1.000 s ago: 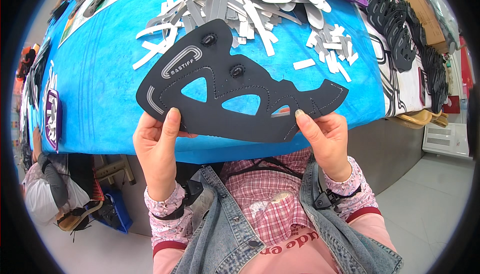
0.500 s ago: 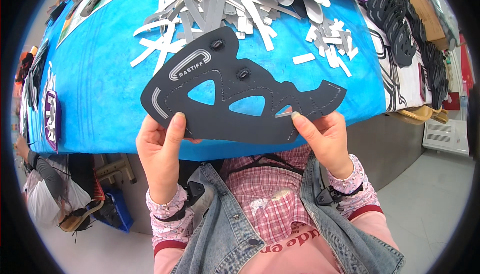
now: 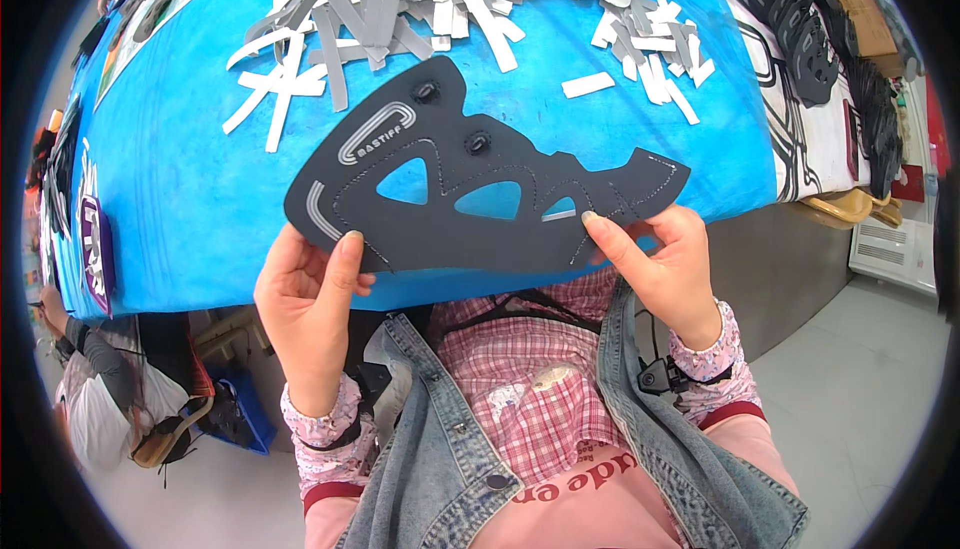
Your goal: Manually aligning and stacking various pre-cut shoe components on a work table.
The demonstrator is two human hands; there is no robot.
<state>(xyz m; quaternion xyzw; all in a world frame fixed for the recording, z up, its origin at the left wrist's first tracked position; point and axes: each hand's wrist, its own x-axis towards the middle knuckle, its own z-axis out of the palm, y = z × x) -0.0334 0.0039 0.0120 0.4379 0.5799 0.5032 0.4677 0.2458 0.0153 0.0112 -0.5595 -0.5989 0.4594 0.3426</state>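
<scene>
"Blue-topped, the counter [image 3: 200, 209] stretched across the view. What lay on it?"

"Grey and white strips [image 3: 365, 9], heaped at the far side, with a smaller cluster [image 3: 655, 44] to the right. Near the left edge was a purple tray [image 3: 107, 284], and dark cut-out pieces [image 3: 805, 59] overlapped one another at the far right."

"And the left hand [image 3: 312, 304]?"

"It gripped the lower left edge of a black panel [image 3: 450, 247]—thumb on the near face, fingers behind."

"What did the right hand [image 3: 662, 267] do?"

"It pinched the same panel toward its narrow right end, thumb in front as well. So the piece was held over the counter's near edge, wide end leftward—blue showed through its three openings."
</scene>
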